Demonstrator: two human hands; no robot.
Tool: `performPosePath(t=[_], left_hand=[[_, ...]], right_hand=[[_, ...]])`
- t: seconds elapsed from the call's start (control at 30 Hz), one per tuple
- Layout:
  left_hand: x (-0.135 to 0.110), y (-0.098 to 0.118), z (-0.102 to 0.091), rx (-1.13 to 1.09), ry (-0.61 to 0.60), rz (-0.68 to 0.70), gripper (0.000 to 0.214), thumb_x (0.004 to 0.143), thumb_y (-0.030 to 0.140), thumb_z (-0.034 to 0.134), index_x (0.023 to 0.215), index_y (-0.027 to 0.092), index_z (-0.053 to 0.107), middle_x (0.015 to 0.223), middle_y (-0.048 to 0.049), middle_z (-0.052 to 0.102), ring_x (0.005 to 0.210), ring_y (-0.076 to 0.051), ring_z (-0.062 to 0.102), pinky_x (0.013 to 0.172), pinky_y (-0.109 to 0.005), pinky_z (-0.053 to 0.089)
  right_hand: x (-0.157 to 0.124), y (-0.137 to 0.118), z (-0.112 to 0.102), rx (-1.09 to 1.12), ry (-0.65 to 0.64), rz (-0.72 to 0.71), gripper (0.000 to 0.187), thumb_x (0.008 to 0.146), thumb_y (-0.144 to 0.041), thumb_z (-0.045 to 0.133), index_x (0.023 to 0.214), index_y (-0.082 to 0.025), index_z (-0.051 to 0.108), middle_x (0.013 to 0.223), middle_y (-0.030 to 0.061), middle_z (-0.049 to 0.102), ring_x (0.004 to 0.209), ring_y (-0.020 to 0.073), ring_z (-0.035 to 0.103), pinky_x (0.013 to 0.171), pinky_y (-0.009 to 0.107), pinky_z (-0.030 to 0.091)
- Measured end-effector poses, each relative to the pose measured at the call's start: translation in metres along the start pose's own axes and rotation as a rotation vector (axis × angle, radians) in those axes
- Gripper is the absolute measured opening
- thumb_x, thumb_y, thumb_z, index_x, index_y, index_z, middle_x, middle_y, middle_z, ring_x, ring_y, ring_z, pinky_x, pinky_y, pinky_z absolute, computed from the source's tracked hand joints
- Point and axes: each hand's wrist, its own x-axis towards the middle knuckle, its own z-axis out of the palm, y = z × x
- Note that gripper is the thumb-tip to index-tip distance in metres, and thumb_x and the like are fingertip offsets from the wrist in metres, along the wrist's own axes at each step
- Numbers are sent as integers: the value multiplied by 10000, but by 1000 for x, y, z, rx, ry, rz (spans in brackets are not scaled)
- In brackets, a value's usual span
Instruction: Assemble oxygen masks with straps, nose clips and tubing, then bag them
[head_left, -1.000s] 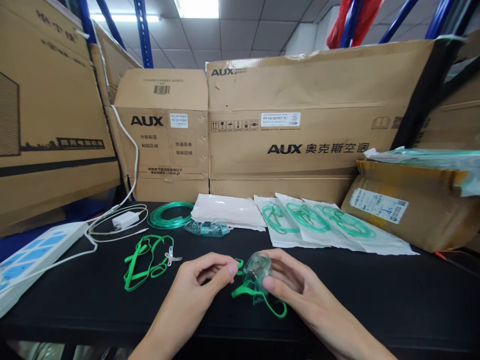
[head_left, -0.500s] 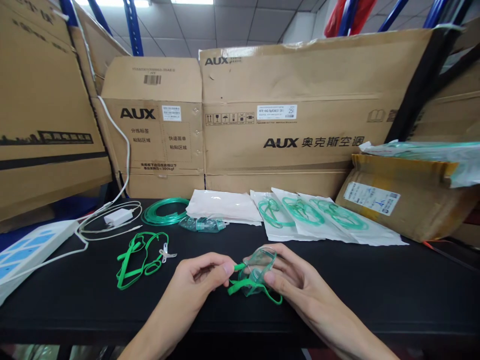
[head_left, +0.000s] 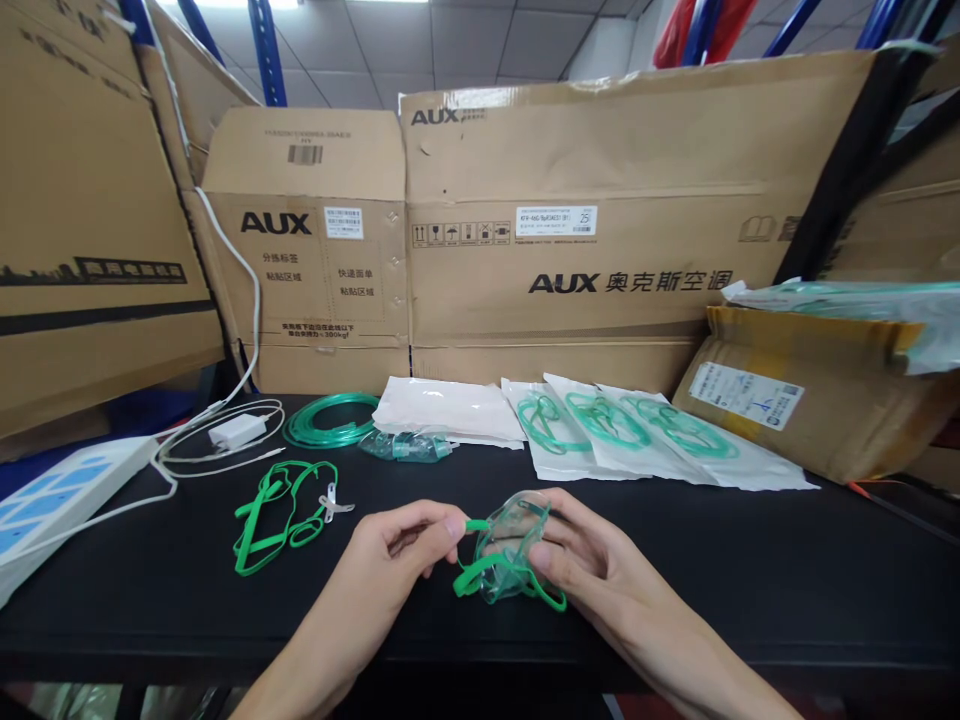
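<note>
Near the front of the black table, a clear green-tinted oxygen mask (head_left: 511,545) is gripped along its right side by my right hand (head_left: 592,560). My left hand (head_left: 416,545) pinches a green elastic strap (head_left: 475,525) between thumb and fingers at the mask's left edge. Another stretch of the strap loops below the mask and hangs under my right thumb. To the left lies a bunch of green straps (head_left: 274,520) with small metal nose clips (head_left: 331,503) on it. My fingertips behind the mask show only partly through the plastic.
Behind my hands lie coiled green tubing (head_left: 330,421), another clear mask piece (head_left: 409,447), white pouches (head_left: 450,408) and bagged tubing sets (head_left: 607,420). A power strip (head_left: 67,495) with white cables is at left. Cardboard boxes (head_left: 600,240) wall the back; a brown carton (head_left: 795,400) stands right.
The left hand has drawn the strap end slightly left, so a little more green shows between it and the mask. The right hand's hold is nearly the same.
</note>
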Motion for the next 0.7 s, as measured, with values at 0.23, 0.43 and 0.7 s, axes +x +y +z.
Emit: performPosePath(t=[0.23,0.43,0.7], left_hand=[[-1,0,0,-34,-21,10,346,928,516,665,834,195,753,726,6,593,682,-165,434,644,-274,353],[-2,-2,0,-106,-43,2,349,947,510,687,813,192,738,725,23,557,686,-152,398,653,-274,318],[-4,1,0,-145,-45,0,386,945,506,693,729,187,682,709,29,515,689,-152,366,658,-287,293]], right_hand=[[-1,3,0,26,-3,21,345,993,-421,731,1283,-276,614,1272,73,746,1184,231,700,1063,391,471],[-1,4,-1,23,-5,18,347,1003,-399,721,1311,-278,614,1284,71,739,1194,234,687,1074,406,460],[0,3,0,24,-5,36,334,1004,-404,717,1297,-283,611,1285,59,730,1144,215,678,1069,400,456]])
